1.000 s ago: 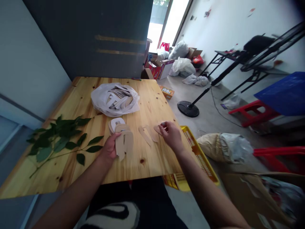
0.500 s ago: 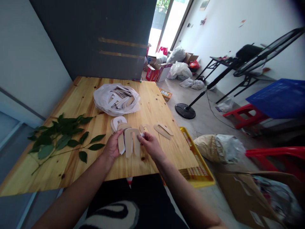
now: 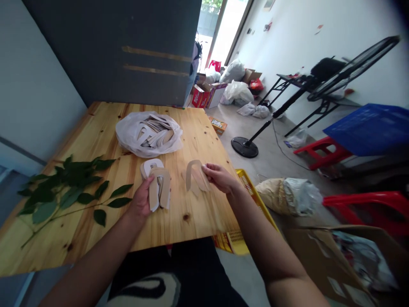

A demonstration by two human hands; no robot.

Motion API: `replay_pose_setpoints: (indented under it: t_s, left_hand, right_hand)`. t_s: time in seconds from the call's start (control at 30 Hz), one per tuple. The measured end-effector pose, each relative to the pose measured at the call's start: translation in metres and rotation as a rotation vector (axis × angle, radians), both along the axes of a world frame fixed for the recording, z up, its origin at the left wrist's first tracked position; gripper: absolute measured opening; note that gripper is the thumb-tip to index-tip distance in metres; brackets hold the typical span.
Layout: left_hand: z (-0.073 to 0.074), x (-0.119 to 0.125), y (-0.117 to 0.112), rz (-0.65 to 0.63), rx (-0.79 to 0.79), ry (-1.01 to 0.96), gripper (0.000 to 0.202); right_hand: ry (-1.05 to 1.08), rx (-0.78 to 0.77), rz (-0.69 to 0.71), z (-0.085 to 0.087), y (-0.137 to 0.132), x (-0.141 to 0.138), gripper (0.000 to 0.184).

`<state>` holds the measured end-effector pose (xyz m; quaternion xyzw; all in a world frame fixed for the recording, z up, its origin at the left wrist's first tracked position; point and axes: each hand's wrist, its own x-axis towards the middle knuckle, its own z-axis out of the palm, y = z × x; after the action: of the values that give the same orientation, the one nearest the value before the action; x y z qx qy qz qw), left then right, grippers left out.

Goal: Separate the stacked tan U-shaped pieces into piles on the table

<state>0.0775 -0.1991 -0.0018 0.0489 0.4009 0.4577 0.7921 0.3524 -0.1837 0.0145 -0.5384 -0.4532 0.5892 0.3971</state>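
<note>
A small stack of U-shaped cardboard pieces [image 3: 165, 187], beige on top with white layers showing beneath, is gripped along its left side by my left hand [image 3: 142, 197]. Between thumb and fingers, my right hand [image 3: 221, 177] pinches a single U-shaped cardboard piece [image 3: 189, 175] by its right side. This piece is over other U-shaped pieces [image 3: 200, 181] on the wooden table [image 3: 179, 221], partly covering them. Behind the stack is a thin white plastic bag [image 3: 126, 138], open at the top and full of similar cut-outs [image 3: 159, 132].
A leafy green branch [image 3: 68, 187] lies at the table's left. Beyond its right edge are a yellow plastic crate [image 3: 238, 243], a black standing fan [image 3: 244, 147], red stools [image 3: 358, 204] and an open cardboard box [image 3: 315, 256]. A dark panel [image 3: 108, 25] rises behind the table.
My right hand has moved right, carrying one U-shaped piece away from the stack to the loose pieces. My left hand keeps hold of the stack. The view has shifted slightly.
</note>
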Motion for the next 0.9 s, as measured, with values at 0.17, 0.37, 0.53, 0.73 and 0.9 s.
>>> replay_pose_setpoints:
  t_s: [0.17,0.37,0.53,0.73,0.9]
  left_hand:
    - [-0.002,0.000,0.000,-0.015,-0.023,0.024,0.029]
    - [-0.002,0.008,-0.008,0.001,0.019,-0.033,0.023]
    - [0.000,0.010,-0.009,-0.045,0.091,-0.122,0.024]
    - [-0.005,0.006,-0.008,0.024,0.140,-0.130,0.018]
    - [-0.012,0.002,-0.008,-0.018,0.212,-0.198,0.028]
  right_hand:
    - [0.187,-0.037,0.011,0.004,-0.014,-0.007,0.055]
    - [0.078,0.033,0.060,0.007,-0.025,-0.046,0.049]
    - [0.022,0.070,0.064,0.004,-0.020,-0.082,0.048]
    - [0.020,0.081,0.023,-0.006,-0.015,-0.095,0.050]
    - [0.048,0.055,0.035,-0.006,-0.018,-0.096,0.054]
